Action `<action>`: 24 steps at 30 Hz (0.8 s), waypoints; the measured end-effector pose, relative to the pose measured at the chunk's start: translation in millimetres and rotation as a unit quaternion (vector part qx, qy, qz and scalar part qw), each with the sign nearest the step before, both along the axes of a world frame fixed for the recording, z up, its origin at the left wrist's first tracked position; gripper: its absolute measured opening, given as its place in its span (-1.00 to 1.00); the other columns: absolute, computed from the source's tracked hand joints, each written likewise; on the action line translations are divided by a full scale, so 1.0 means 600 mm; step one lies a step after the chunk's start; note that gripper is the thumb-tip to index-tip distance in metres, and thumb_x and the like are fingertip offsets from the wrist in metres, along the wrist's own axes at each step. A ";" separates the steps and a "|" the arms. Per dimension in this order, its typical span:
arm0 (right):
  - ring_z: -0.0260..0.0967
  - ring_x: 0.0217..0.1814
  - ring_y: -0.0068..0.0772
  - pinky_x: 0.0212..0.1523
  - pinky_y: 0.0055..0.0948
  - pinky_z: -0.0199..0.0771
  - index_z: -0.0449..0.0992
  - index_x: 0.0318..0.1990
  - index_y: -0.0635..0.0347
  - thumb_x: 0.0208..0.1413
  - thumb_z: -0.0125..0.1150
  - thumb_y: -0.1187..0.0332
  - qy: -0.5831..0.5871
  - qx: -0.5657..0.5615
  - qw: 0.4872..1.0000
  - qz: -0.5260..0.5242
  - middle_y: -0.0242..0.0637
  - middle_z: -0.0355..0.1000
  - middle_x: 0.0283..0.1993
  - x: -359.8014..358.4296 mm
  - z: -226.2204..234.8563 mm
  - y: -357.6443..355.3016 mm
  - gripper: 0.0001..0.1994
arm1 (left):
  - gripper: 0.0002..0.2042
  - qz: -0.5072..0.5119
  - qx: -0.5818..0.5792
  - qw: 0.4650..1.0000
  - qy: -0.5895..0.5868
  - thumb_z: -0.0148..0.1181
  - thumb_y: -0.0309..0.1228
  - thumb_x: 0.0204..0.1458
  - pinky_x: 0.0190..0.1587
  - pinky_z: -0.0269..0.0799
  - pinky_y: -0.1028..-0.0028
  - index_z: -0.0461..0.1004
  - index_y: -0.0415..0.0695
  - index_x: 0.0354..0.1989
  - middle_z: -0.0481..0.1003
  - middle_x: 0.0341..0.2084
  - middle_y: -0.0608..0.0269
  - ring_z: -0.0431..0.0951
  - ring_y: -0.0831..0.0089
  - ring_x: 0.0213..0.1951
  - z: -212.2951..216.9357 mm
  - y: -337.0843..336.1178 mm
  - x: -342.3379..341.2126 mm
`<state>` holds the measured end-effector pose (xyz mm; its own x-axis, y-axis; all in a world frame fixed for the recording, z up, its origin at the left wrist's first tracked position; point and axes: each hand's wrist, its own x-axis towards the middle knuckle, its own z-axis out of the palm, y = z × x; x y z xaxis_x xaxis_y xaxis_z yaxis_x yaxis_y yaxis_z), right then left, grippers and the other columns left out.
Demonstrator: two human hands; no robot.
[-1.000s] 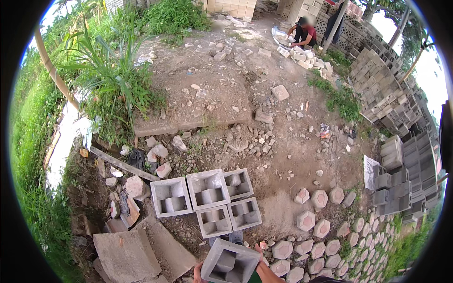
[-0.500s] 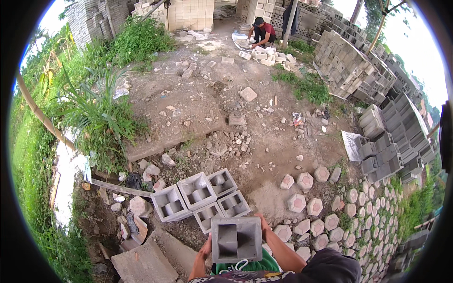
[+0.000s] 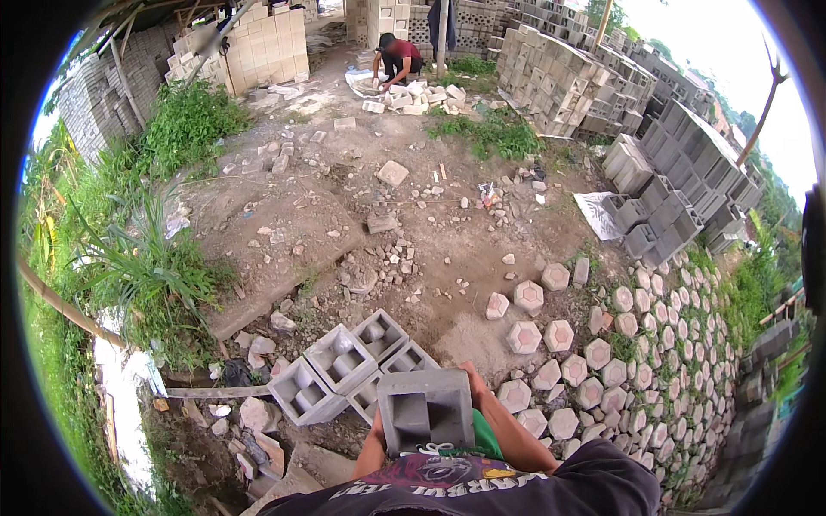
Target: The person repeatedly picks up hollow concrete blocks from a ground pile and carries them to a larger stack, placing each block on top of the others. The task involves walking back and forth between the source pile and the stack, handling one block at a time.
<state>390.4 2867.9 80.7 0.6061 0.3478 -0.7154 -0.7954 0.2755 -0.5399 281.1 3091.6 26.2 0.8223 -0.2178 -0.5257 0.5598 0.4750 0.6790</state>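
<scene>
- As both bare hands stay apart on opposite sides of it, a hollow concrete block (image 3: 427, 411), gray, grainy and square-rimmed around a recessed interior, is held up close before the wearer's dark printed shirt (image 3: 490, 486).
- On the bare dirt just beyond it, hollow blocks (image 3: 342, 361) of matching gray concrete sit side by side, open faces up; to the right, hexagonal pavers (image 3: 525, 338) with pinkish centers spread in loose rows.
- Jagged rubble (image 3: 396, 258) and a weedy verge frame the yard, with tall block stacks (image 3: 667, 163) at the upper right (a crouching co-worker (image 3: 400, 60) is at a heap of pale pieces farther back).
- The held block covers part of the nearest ground blocks; most of the fingers are tucked out of sight, and only a slice of green clothing (image 3: 488, 434) shows below.
- The left hand (image 3: 376, 426) is clamped low on the block's left side, its forearm short in view; the right hand (image 3: 471, 381) grips near the upper right corner, its forearm slanting up from a dark sleeve.
</scene>
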 end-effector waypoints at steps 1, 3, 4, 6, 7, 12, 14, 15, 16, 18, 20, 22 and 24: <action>0.38 -0.38 -0.37 -0.32 -0.34 0.36 0.51 -0.38 0.18 -0.04 -0.03 0.02 -0.014 -0.001 1.000 -0.024 -0.30 0.47 -0.40 0.007 -0.026 -0.013 -0.61 | -0.01 -0.007 -0.008 1.000 -0.005 -0.61 0.45 -0.05 0.29 0.02 0.24 0.06 -0.18 0.31 0.20 0.22 0.04 0.22 0.14 0.21 0.006 -0.008 0.012; 0.39 -0.29 -0.27 -0.20 -0.31 0.36 0.49 -0.26 0.23 -0.01 -0.09 0.00 -0.037 0.025 0.999 0.006 -0.21 0.47 -0.28 0.025 -0.007 -0.022 -0.55 | -0.01 -0.014 -0.009 1.000 -0.010 -0.61 0.45 -0.04 0.29 0.02 0.24 0.06 -0.18 0.31 0.20 0.22 0.04 0.22 0.14 0.21 0.018 -0.009 0.028; 0.39 -0.24 -0.22 -0.14 -0.30 0.37 0.48 -0.19 0.25 0.01 -0.11 -0.01 -0.049 0.038 0.998 0.023 -0.16 0.47 -0.23 0.032 -0.002 -0.027 -0.51 | -0.01 -0.015 -0.009 1.000 -0.014 -0.61 0.45 -0.04 0.29 0.02 0.24 0.06 -0.18 0.31 0.20 0.22 0.04 0.22 0.14 0.21 0.024 -0.012 0.036; 0.40 -0.22 -0.27 -0.12 -0.30 0.36 0.48 -0.19 0.28 0.04 -0.12 -0.01 -0.059 0.001 0.998 -0.002 -0.17 0.47 -0.21 0.062 -0.046 -0.054 -0.51 | -0.02 -0.031 -0.019 0.999 -0.022 -0.61 0.45 -0.04 0.29 0.02 0.24 0.06 -0.18 0.31 0.20 0.22 0.04 0.22 0.14 0.21 0.035 -0.029 0.069; 0.40 -0.22 -0.29 -0.11 -0.31 0.36 0.48 -0.19 0.29 0.05 -0.11 -0.02 -0.063 -0.025 0.997 -0.028 -0.18 0.47 -0.21 0.081 -0.077 -0.068 -0.51 | -0.02 -0.039 -0.024 0.999 -0.026 -0.61 0.45 -0.04 0.29 0.02 0.24 0.06 -0.18 0.31 0.20 0.22 0.04 0.22 0.14 0.21 0.038 -0.040 0.088; 0.41 -0.19 -0.29 -0.09 -0.32 0.37 0.48 -0.14 0.31 0.08 -0.06 -0.14 -0.074 0.001 0.995 -0.072 -0.17 0.48 -0.18 0.160 -0.051 -0.107 -0.41 | -0.02 -0.064 -0.030 0.997 -0.034 -0.60 0.45 -0.04 0.29 0.03 0.24 0.06 -0.18 0.31 0.20 0.22 0.04 0.22 0.14 0.21 0.046 -0.075 0.193; 0.42 -0.17 -0.25 -0.06 -0.30 0.38 0.47 -0.10 0.31 0.07 -0.05 -0.22 -0.077 0.010 0.994 -0.078 -0.15 0.48 -0.15 0.209 -0.068 -0.143 -0.34 | -0.02 -0.078 -0.033 0.996 -0.032 -0.60 0.45 -0.03 0.29 0.03 0.24 0.06 -0.18 0.31 0.20 0.22 0.04 0.22 0.15 0.21 0.042 -0.101 0.247; 0.41 -0.17 -0.27 -0.06 -0.31 0.37 0.47 -0.10 0.31 0.08 -0.06 -0.25 -0.082 0.015 0.994 -0.077 -0.15 0.48 -0.15 0.235 -0.040 -0.149 -0.33 | -0.02 -0.082 -0.031 0.996 -0.032 -0.60 0.45 -0.03 0.29 0.03 0.24 0.06 -0.18 0.31 0.20 0.22 0.04 0.22 0.15 0.21 0.048 -0.111 0.274; 0.41 -0.18 -0.28 -0.07 -0.32 0.38 0.47 -0.10 0.31 0.08 -0.06 -0.26 -0.088 0.022 0.992 -0.091 -0.16 0.48 -0.15 0.253 -0.011 -0.163 -0.32 | -0.02 -0.087 -0.029 0.995 -0.032 -0.60 0.44 -0.03 0.29 0.03 0.24 0.06 -0.18 0.31 0.20 0.22 0.04 0.22 0.15 0.21 0.050 -0.127 0.300; 0.41 -0.18 -0.30 -0.08 -0.33 0.38 0.46 -0.09 0.31 0.08 -0.07 -0.26 -0.095 0.017 0.988 -0.120 -0.16 0.48 -0.15 0.296 0.014 -0.219 -0.31 | -0.02 -0.111 -0.030 0.993 -0.026 -0.60 0.44 -0.03 0.29 0.03 0.24 0.06 -0.18 0.31 0.20 0.22 0.04 0.22 0.15 0.21 0.057 -0.174 0.354; 0.41 -0.18 -0.30 -0.08 -0.34 0.38 0.46 -0.09 0.32 0.09 -0.08 -0.26 -0.109 -0.007 0.983 -0.146 -0.16 0.47 -0.14 0.338 -0.016 -0.294 -0.32 | -0.02 -0.142 -0.037 0.989 -0.029 -0.60 0.44 -0.03 0.29 0.03 0.24 0.06 -0.18 0.31 0.20 0.22 0.04 0.22 0.15 0.21 0.058 -0.240 0.420; 0.40 -0.17 -0.33 -0.07 -0.37 0.36 0.45 -0.08 0.38 0.12 -0.13 -0.25 -0.121 -0.046 0.974 -0.184 -0.14 0.46 -0.15 0.355 -0.004 -0.342 -0.29 | -0.03 -0.155 -0.041 0.987 -0.028 -0.60 0.44 -0.03 0.29 0.03 0.24 0.06 -0.19 0.31 0.20 0.22 0.04 0.22 0.15 0.21 0.067 -0.277 0.463; 0.39 -0.16 -0.35 -0.07 -0.39 0.34 0.45 -0.08 0.40 0.13 -0.16 -0.24 -0.130 -0.053 0.963 -0.231 -0.13 0.46 -0.16 0.371 -0.007 -0.388 -0.28 | -0.03 -0.179 -0.049 0.982 -0.030 -0.60 0.44 -0.03 0.29 0.03 0.24 0.06 -0.19 0.31 0.20 0.22 0.04 0.22 0.15 0.21 0.073 -0.319 0.511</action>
